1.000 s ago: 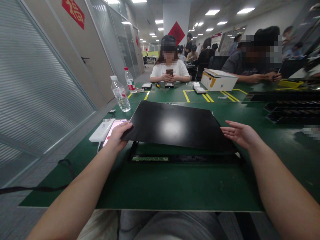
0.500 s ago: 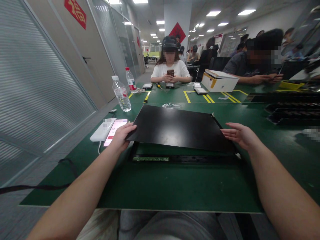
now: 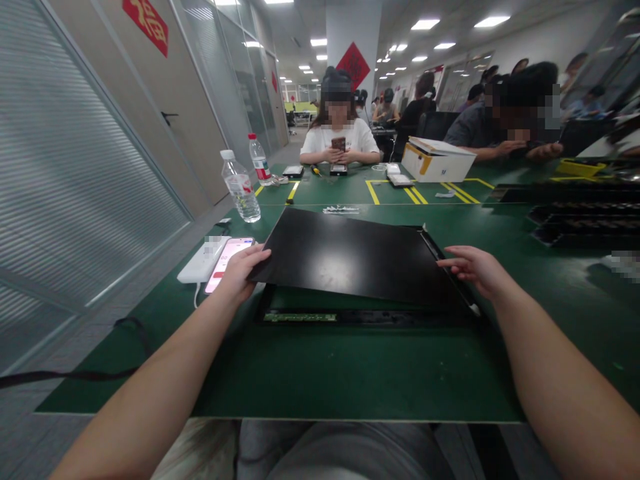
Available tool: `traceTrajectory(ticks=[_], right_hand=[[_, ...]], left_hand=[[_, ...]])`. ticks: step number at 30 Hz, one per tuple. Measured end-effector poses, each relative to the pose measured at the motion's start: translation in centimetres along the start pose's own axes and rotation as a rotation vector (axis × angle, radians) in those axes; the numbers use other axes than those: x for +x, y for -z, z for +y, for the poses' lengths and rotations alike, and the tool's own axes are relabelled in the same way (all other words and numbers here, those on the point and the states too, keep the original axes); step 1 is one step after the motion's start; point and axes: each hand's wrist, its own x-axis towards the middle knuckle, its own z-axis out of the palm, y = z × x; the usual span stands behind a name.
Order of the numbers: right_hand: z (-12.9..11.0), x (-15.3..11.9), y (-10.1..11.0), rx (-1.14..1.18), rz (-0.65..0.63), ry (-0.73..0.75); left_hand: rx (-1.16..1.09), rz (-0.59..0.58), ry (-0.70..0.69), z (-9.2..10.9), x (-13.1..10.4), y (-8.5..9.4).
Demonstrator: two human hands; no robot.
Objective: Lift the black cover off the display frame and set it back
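Note:
A glossy black panel is tilted over a black frame, its left end raised and its right end down at the frame's right side. My left hand grips the panel's left edge, thumb on top. My right hand is at the frame's right side, fingers apart, with fingertips by the edge and nothing held. A green circuit strip shows along the near left part of the frame. Whitish bits sit at the frame's right corners.
A phone lies on a white box-like device at left, near a water bottle. Across the green table sit a red-capped bottle, a white box and a person holding a phone. Dark strips lie at right.
The panel's right edge has moved slightly left, showing more of the frame's right side. My right hand has shifted slightly left, its fingers bent more. My left hand still holds the panel.

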Motion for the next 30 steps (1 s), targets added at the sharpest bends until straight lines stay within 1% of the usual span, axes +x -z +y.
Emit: traceTrajectory(ticks=[9, 17, 24, 30], right_hand=[[-0.1, 0.8, 0.9, 0.005, 0.018, -0.019], [0.0, 0.6, 0.7, -0.024, 0.070, -0.008], [0.0, 0.6, 0.6, -0.084, 0.063, 0.024], [0.2, 0.7, 0.5, -0.118, 0.083, 0.057]], left_hand=[[0.031, -0.011, 0.026, -1.0, -0.1, -0.3], [0.055, -0.001, 0.062, -1.2, -0.3, -0.7], [0.059, -0.032, 0.066, -1.3, -0.3, -0.4], [0.064, -0.021, 0.080, -1.4, -0.1, -0.4]])
